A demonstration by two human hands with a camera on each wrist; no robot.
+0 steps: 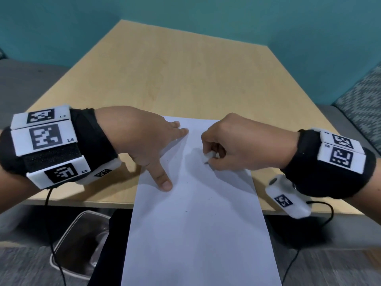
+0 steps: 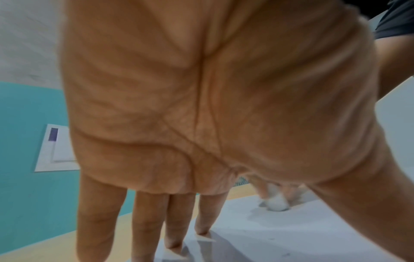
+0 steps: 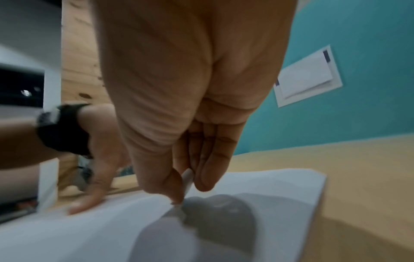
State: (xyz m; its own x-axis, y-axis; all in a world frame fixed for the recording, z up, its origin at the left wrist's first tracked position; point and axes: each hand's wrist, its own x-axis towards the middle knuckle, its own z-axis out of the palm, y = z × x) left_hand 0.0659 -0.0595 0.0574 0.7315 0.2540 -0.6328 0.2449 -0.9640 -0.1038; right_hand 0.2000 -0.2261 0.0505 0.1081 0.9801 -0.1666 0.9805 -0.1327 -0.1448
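Paper (image 1: pixel 195 213) lies across the table's (image 1: pixel 154 69) near edge, half overhanging. The left hand (image 1: pixel 140 139) presses it with straight fingers and the thumb splayed, while the right hand (image 1: pixel 243 145) pinches a small white pen-like stick (image 1: pixel 208 156) tip-down on it. I reckon the sheet slides or creases if that press eases. The only readable text is L3, L4, L5 on the left wristband (image 1: pixel 47 139).

Mostly hidden inside right hand (image 1: pixel 237 145): white object (image 1: pixel 208 156), kind unclear. Bottom edge cuts off paper (image 1: pixel 198 223).
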